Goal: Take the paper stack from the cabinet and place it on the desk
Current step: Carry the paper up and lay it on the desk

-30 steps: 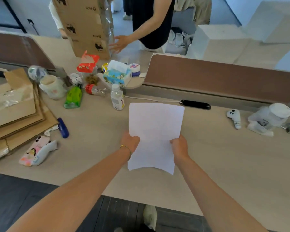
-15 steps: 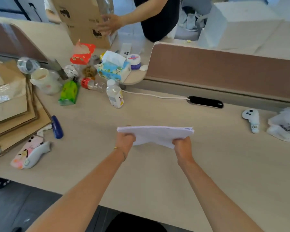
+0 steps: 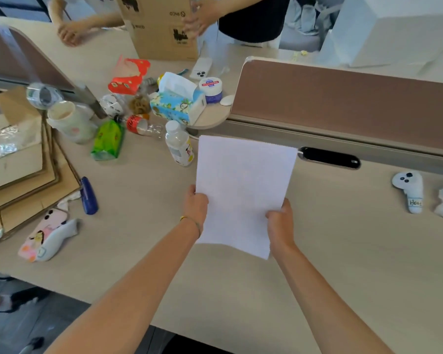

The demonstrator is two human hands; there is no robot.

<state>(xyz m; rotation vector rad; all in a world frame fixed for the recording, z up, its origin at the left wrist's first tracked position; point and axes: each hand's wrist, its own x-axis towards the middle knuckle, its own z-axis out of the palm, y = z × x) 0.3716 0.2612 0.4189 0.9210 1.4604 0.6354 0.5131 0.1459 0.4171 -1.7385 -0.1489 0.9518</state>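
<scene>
Here my left hand (image 3: 196,204) and right hand (image 3: 279,222) grip the paper stack (image 3: 243,185) over the table (image 3: 343,251); a small bottle (image 3: 178,144) stands just beside its far-left corner, clutter beyond

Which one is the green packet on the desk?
Start at the blue tissue box by the brown divider. Come toward the near edge and left, past the red-labelled bottle lying on its side, to the green packet beside the white cup. It is the only bright green thing there.
</scene>
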